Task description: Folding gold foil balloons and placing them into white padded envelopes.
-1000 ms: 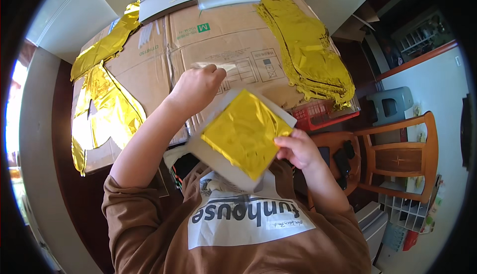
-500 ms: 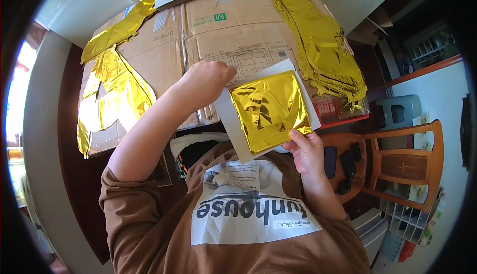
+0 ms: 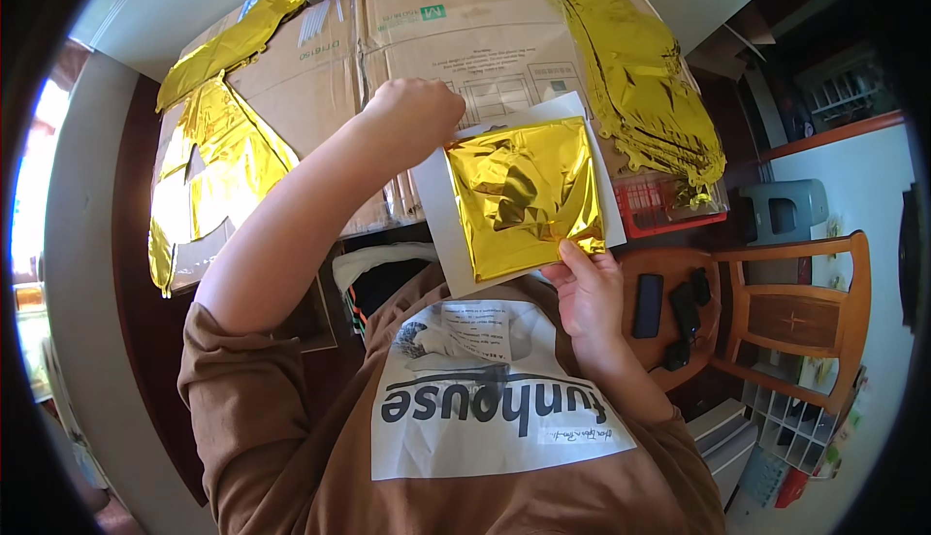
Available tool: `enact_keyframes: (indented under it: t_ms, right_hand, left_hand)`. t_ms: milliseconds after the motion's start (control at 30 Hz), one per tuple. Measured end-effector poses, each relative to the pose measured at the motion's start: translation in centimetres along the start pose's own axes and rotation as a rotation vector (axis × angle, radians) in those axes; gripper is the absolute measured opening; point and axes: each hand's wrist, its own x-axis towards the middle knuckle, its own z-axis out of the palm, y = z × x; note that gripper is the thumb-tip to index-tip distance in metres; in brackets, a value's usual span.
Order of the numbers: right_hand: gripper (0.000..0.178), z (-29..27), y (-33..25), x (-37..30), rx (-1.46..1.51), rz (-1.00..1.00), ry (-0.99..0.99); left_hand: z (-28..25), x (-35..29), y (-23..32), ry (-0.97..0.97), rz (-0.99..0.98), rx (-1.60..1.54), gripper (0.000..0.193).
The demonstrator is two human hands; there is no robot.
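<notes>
A folded, shiny gold foil balloon (image 3: 524, 200) lies as a flat square over a white card (image 3: 438, 220), whose edges show around it. My right hand (image 3: 590, 292) pinches both at the near right corner, thumb on top of the foil. At the far left corner, my left hand (image 3: 415, 113) is closed in a fist with its back toward me. Its fingertips are hidden, so what they hold cannot be made out. The card is held tilted in front of my chest, over the near edge of a large cardboard surface (image 3: 320, 98).
Flat gold foil balloons lie at the left (image 3: 228, 147) and right (image 3: 650, 69) of the cardboard. A red plastic basket (image 3: 635, 207) is beyond my right hand. On a wooden chair (image 3: 795, 322) are a dark phone (image 3: 648, 305) and black objects (image 3: 685, 312). A grey-blue stool (image 3: 787, 210) stands behind it.
Both hands and the foil-covered card have moved slightly away from my chest. My left hand has risen a little, still closed. The right hand keeps its pinch at the same corner.
</notes>
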Motion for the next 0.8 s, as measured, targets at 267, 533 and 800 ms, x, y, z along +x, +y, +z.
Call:
enact_keyframes:
  t_ms: [267, 533, 800]
  right_hand:
    - [0.018, 0.5, 1.6, 0.7, -0.038, -0.008, -0.027]
    - [0.018, 1.3, 1.1, -0.1, -0.029, -0.006, -0.012]
    - [0.022, 0.9, 1.5, 0.2, -0.070, 0.065, -0.050]
  left_hand:
    - [0.6, 0.9, -1.4, -0.017, -0.002, -0.067, 0.017]
    - [0.1, 1.7, -1.3, -0.047, -0.072, 0.009, 0.018]
    - [-0.7, 1.4, -1.0, -0.042, -0.112, -0.269, 0.016]
